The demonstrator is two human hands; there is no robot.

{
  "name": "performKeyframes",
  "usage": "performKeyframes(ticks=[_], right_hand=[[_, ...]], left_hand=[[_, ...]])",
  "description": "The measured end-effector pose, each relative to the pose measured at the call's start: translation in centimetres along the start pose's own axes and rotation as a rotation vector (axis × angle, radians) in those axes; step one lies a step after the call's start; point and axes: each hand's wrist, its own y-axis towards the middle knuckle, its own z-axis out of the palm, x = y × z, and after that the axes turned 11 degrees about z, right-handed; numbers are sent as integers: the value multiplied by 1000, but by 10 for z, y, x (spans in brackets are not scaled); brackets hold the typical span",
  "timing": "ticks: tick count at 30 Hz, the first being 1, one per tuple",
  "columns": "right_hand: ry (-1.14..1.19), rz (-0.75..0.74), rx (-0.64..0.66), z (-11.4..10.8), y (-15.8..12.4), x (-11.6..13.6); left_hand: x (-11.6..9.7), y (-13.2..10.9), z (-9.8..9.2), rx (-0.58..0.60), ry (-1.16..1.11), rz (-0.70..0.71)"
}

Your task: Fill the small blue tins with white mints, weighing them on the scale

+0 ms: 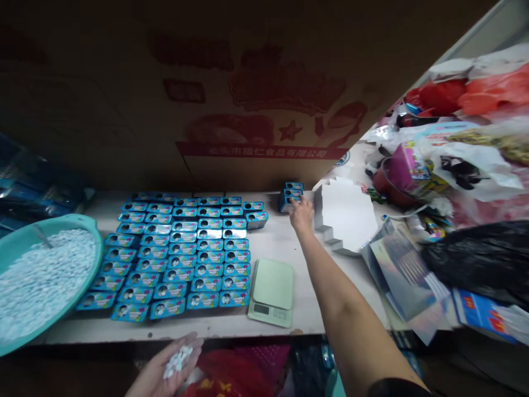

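Palm up below the table's front edge, my left hand is cupped under a small heap of white and pale blue candies. My right hand reaches to the back of the table, its fingers on the nearest of a short row of blue tins; its fingertips are partly hidden. Left of centre, many blue candy tins stand in rows, each with a dark or white-filled round opening on top. A turquoise basin at the far left holds a mass of the same candies, with a handle sticking out.
A pale green kitchen scale sits in front of the right forearm. White stepped cardboard lies right of my right hand. A huge carton walls off the back. Bags, papers and a black plastic bag crowd the right.
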Motion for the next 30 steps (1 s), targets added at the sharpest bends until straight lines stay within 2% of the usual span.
performKeyframes(ticks=[3,7,10,13,15,17,20,23,25,28,30], right_hand=[[-175,-82,18,-2,8,-6],[-315,-184,100,-22,-16,-13],[-295,-243,199,-55,-61,-18],[-240,-439,307,-84,-116,-15],[-205,-514,366,-91,-149,-9],[-155,-529,394,-91,-175,-2],[-12,-485,350,-91,-205,10],[183,-444,336,-101,-242,32],[278,-511,435,-109,-270,52],[257,-537,549,-116,-304,73],[247,-512,599,-116,-315,77]], left_hand=[[3,-1,4,25,18,-13],[2,-6,16,97,22,-35],[1,-9,30,196,29,-67],[2,-12,47,317,25,-117],[4,-13,59,404,7,-153],[5,-13,69,478,-9,-180],[6,-11,77,532,-5,-205],[10,-9,78,555,-6,-210],[14,-9,76,575,-14,-209],[20,-9,68,585,10,-216],[22,-9,61,586,23,-225]])
